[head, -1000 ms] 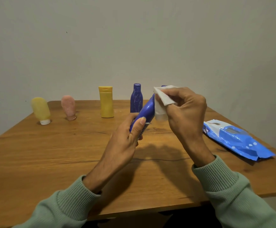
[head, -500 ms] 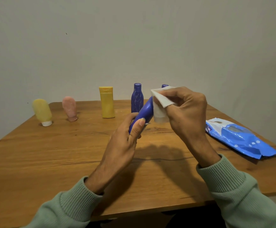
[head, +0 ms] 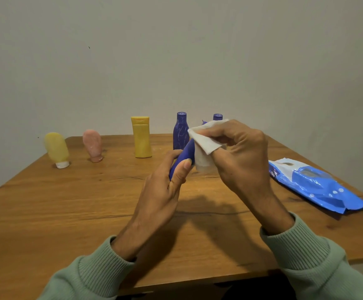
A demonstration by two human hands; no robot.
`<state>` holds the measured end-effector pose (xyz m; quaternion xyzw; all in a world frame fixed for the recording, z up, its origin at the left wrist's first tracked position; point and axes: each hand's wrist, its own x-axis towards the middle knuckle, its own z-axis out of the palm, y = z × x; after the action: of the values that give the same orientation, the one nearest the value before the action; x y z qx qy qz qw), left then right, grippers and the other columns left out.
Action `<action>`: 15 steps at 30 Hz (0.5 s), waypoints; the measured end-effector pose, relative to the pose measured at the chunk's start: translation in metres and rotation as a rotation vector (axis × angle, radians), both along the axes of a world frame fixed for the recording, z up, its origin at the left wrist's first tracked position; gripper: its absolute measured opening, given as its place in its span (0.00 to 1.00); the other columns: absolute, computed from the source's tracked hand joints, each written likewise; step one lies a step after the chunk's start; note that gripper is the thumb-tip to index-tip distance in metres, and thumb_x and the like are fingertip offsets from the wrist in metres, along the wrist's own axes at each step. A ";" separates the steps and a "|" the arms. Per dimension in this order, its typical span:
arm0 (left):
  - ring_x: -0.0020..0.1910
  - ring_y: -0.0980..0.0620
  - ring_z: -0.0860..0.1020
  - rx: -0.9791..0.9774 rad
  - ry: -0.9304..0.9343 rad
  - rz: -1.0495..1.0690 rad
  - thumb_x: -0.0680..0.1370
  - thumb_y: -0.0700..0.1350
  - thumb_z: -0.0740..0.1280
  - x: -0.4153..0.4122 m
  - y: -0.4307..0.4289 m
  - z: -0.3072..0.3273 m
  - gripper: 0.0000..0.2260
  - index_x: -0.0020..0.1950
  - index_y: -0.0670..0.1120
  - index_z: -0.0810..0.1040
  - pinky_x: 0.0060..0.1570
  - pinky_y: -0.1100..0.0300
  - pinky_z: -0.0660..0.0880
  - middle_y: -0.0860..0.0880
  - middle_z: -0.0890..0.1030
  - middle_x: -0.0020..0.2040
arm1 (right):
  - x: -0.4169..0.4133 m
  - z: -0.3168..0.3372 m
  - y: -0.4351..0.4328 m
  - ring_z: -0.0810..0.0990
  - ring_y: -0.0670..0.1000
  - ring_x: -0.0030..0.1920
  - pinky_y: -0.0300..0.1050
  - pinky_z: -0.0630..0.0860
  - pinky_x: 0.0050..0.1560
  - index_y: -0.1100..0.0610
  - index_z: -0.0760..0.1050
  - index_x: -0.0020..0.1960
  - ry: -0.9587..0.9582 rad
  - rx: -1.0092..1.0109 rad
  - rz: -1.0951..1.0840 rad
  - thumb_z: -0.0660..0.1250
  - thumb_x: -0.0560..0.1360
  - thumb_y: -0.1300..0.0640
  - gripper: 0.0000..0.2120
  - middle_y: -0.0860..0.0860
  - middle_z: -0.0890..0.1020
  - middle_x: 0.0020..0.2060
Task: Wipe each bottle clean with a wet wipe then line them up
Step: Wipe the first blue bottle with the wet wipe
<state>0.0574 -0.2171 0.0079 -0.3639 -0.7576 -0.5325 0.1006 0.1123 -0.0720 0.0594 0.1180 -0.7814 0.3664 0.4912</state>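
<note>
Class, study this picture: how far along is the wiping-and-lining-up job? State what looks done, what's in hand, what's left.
Looks done: yellow tube, pink tube, yellow bottle, purple bottle and a half-hidden bottle stand in a row at the far edge; whether wiped, cannot tell. In hand: left hand grips the blue bottle while right hand presses the wipe on it. Left: stand it in the row.

A plain, pale grey wall stands behind a grained wooden table; the lighting seems soft, perhaps indoor.
</note>
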 end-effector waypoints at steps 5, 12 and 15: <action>0.38 0.54 0.79 0.105 -0.231 -0.156 0.80 0.60 0.55 0.006 -0.001 0.006 0.15 0.60 0.56 0.73 0.36 0.61 0.76 0.48 0.80 0.42 | 0.001 0.007 0.008 0.80 0.41 0.49 0.30 0.76 0.45 0.50 0.78 0.53 0.057 -0.139 -0.026 0.72 0.71 0.66 0.15 0.39 0.80 0.45; 0.38 0.47 0.79 0.234 -0.538 -0.332 0.78 0.61 0.52 0.006 -0.002 0.014 0.23 0.60 0.46 0.73 0.37 0.53 0.78 0.44 0.82 0.42 | 0.002 0.003 0.001 0.78 0.37 0.49 0.27 0.74 0.44 0.46 0.78 0.48 -0.221 -0.058 0.205 0.74 0.69 0.64 0.15 0.37 0.79 0.45; 0.39 0.45 0.78 0.251 -0.665 -0.443 0.79 0.61 0.52 0.008 -0.003 0.016 0.27 0.63 0.40 0.72 0.37 0.53 0.77 0.40 0.80 0.43 | 0.002 0.007 0.004 0.80 0.41 0.49 0.30 0.76 0.42 0.50 0.79 0.50 -0.049 -0.152 0.143 0.72 0.71 0.63 0.11 0.41 0.81 0.46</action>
<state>0.0650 -0.2202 0.0236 -0.3112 -0.5813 -0.7180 -0.2230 0.1139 -0.0683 0.0660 0.1270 -0.7528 0.4614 0.4519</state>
